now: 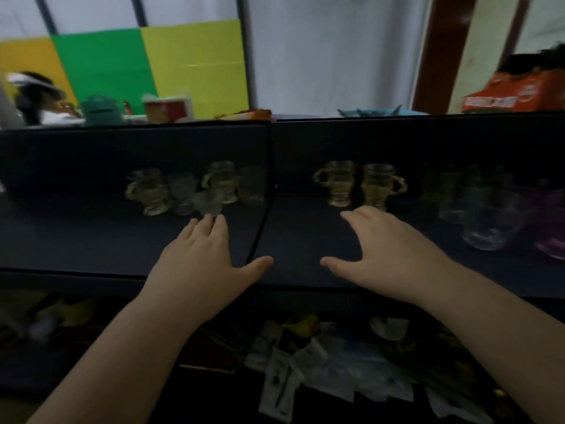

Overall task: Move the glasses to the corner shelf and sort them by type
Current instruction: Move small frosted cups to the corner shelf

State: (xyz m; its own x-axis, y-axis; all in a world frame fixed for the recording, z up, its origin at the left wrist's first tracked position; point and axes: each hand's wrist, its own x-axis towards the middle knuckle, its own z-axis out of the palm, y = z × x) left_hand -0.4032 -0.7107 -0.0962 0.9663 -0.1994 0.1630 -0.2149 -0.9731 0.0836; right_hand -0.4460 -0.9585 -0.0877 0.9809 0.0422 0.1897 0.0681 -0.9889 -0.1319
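While both spread flat, left hand [198,264], right hand [388,255], near amber mugs [360,183], orange box [516,93] lettering blurred

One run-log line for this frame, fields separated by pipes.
left hand open, reaching toward mixed glasses | right hand open, near two amber handled mugs | nothing held | clear glasses far right

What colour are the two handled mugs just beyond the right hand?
Pale amber-yellow see-through glass, standing side by side on the dark shelf; head view, the only one.
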